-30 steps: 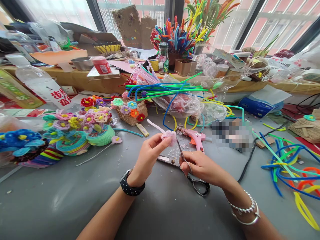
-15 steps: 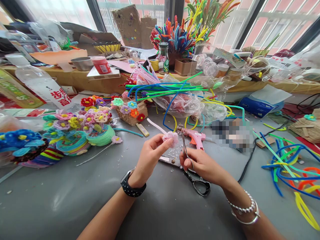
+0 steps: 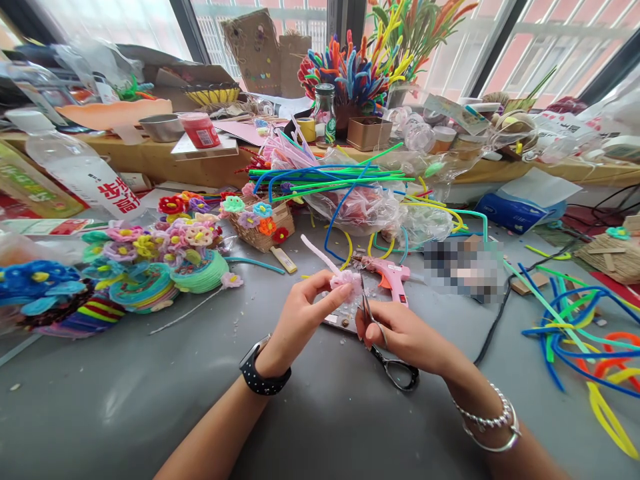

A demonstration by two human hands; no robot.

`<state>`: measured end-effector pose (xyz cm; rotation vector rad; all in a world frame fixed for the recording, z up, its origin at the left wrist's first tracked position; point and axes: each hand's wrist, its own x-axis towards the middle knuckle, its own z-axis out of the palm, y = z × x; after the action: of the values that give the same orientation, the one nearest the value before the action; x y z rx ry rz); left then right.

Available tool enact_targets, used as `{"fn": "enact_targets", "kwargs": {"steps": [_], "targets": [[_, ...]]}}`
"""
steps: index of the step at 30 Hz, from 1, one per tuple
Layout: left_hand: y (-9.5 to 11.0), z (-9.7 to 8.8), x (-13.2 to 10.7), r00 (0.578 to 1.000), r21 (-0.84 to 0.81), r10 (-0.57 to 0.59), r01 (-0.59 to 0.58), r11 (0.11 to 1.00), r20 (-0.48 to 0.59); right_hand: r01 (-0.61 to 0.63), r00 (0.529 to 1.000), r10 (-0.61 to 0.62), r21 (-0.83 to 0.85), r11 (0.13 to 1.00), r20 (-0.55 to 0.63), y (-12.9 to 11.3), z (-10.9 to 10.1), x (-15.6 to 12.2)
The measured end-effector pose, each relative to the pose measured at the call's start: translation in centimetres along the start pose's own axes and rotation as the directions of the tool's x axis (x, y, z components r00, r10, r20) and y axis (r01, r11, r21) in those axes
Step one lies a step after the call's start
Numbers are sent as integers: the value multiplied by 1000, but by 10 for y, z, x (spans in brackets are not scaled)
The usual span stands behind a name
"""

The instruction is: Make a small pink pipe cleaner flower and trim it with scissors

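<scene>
Between the thumb and fingers of my left hand (image 3: 313, 310) is a pale pink pipe-cleaner flower (image 3: 346, 281), with a pink stem end sticking up to the left. My right hand (image 3: 400, 330) grips small scissors (image 3: 367, 310), whose blades point up and touch or nearly touch the flower's right edge. Whether the blades are closed I cannot tell. Below my hands, larger black-handled scissors (image 3: 400, 375) lie on the grey table, partly hidden by my right hand. A pink glue gun (image 3: 393, 277) lies just behind the small scissors.
Finished pipe-cleaner flowers in round pots (image 3: 200, 270) stand at the left, beside a woven basket (image 3: 265, 227). Green and blue pipe cleaners (image 3: 330, 180) lie on plastic bags behind. Loose coloured pipe cleaners (image 3: 575, 327) and a black cable (image 3: 500, 313) are at the right.
My left hand has moved slightly right with the flower, bringing it up against the small scissors' blades. My right hand has shifted slightly left.
</scene>
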<state>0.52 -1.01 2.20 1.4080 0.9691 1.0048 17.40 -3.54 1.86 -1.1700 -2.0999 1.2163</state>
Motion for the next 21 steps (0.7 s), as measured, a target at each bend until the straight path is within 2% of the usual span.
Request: {"fn": "enact_targets", "kwargs": {"steps": [11, 17, 21], "targets": [[2, -6, 3, 1000, -48, -21, 21, 999, -2, -78, 992, 78, -2, 997, -98, 3, -3, 2], [6, -11, 6, 994, -123, -96, 101, 987, 46, -56, 998, 51, -124, 991, -47, 7, -8, 1], [4, -9, 5, 994, -156, -104, 109, 982, 42, -38, 999, 40, -101, 994, 19, 7, -4, 0]]}}
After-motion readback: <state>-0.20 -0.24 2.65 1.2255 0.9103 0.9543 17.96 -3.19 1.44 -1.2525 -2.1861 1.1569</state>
